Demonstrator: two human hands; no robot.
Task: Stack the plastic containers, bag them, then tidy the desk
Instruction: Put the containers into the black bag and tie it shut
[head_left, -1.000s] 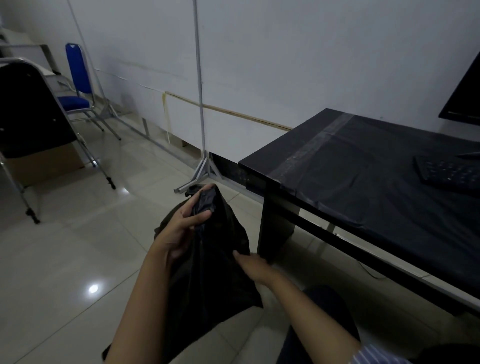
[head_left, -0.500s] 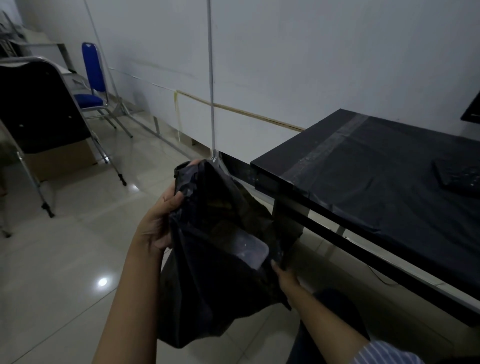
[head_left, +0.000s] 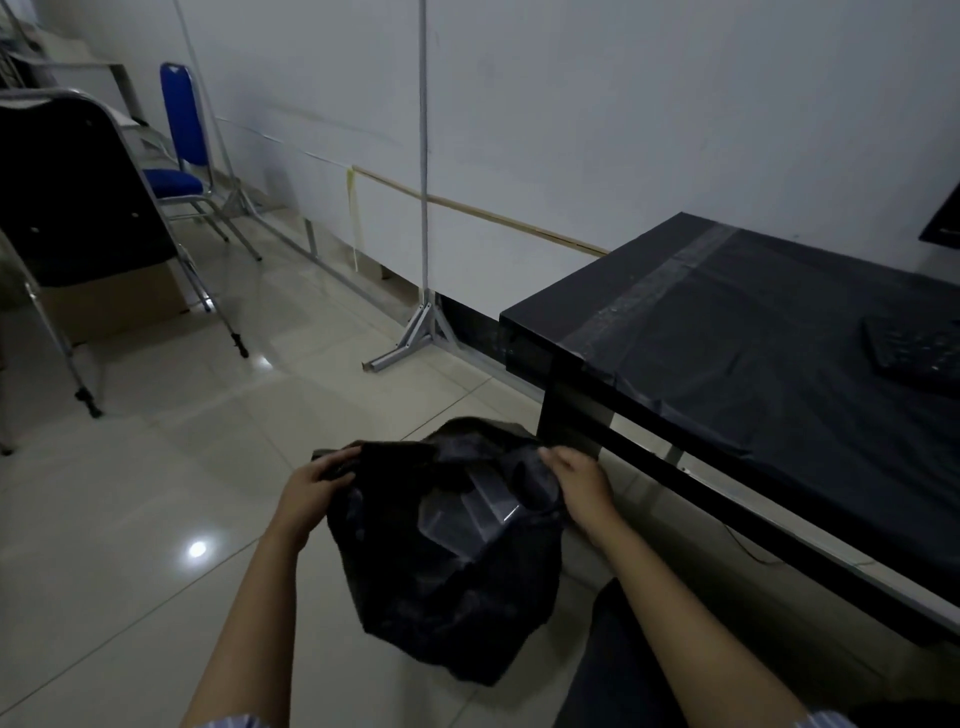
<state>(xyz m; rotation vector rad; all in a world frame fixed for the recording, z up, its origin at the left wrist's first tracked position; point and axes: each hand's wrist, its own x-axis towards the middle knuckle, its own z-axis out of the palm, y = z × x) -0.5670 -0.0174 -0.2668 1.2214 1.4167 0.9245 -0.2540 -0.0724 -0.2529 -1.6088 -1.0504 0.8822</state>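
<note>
Head view: crumpled black plastic bag (head_left: 447, 561) has dropped lower, left hand (head_left: 311, 491) and right hand (head_left: 582, 483) fingers both gripping its mouth, clear plastic container (head_left: 470, 512) inside, so bagging looks about done

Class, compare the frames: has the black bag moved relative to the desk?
Yes. The black bag has dropped from level with the desk top to below it.

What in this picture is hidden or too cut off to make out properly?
Head view only:
- Plastic containers: one clear corner shows at the mouth of the black bag; the bag hides how many there are.
- Left hand and right hand: fingertips buried in bag folds.
- Keyboard on the desk: cut off by the right edge, keys too dim to read.
- Dark screen: only a corner shows.
</note>
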